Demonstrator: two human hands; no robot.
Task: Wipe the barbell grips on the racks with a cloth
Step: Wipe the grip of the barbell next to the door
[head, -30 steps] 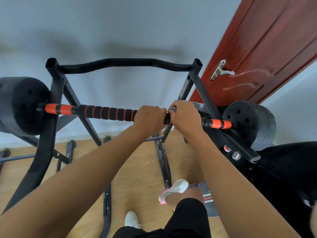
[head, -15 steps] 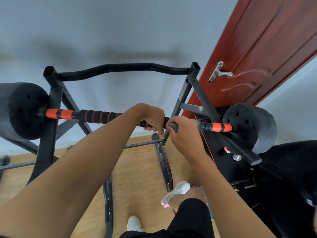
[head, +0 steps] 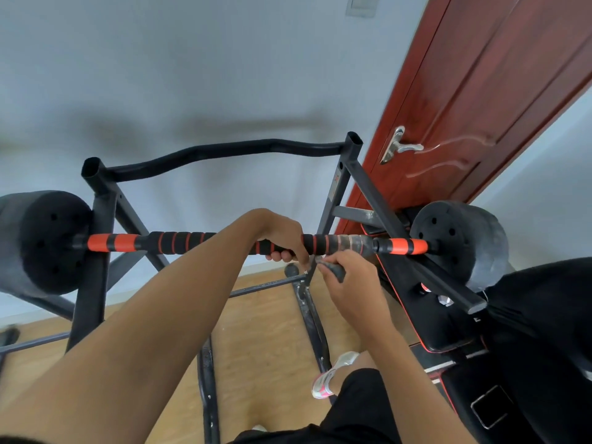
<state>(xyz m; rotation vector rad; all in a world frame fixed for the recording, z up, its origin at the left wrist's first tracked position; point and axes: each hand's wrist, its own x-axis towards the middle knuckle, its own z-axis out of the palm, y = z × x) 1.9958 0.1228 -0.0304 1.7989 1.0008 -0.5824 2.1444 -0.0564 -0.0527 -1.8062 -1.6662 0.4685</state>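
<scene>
A barbell (head: pixel 179 241) with a black foam grip ringed in orange lies across the black rack (head: pixel 96 238), with dark weight plates at both ends. My left hand (head: pixel 282 238) grips the bar near its middle, fingers curled under it. Just below the bar, my right hand (head: pixel 349 280) holds a small dark grey cloth (head: pixel 334 271) bunched in its fingers, off the grip. The stretch of grip (head: pixel 349 243) right of my left hand looks worn and greyish.
A red-brown door (head: pixel 480 107) with a metal handle (head: pixel 398 149) stands behind the right plate (head: pixel 461 241). A black bench pad (head: pixel 426 315) sits at lower right. Rack legs cross the wooden floor (head: pixel 266 347) around my feet. The left plate (head: pixel 35 241) is near the wall.
My right hand has come off the bar and dropped below it with the cloth. My left hand stays on the bar, its fingers now curled underneath. The view has tilted downward.
</scene>
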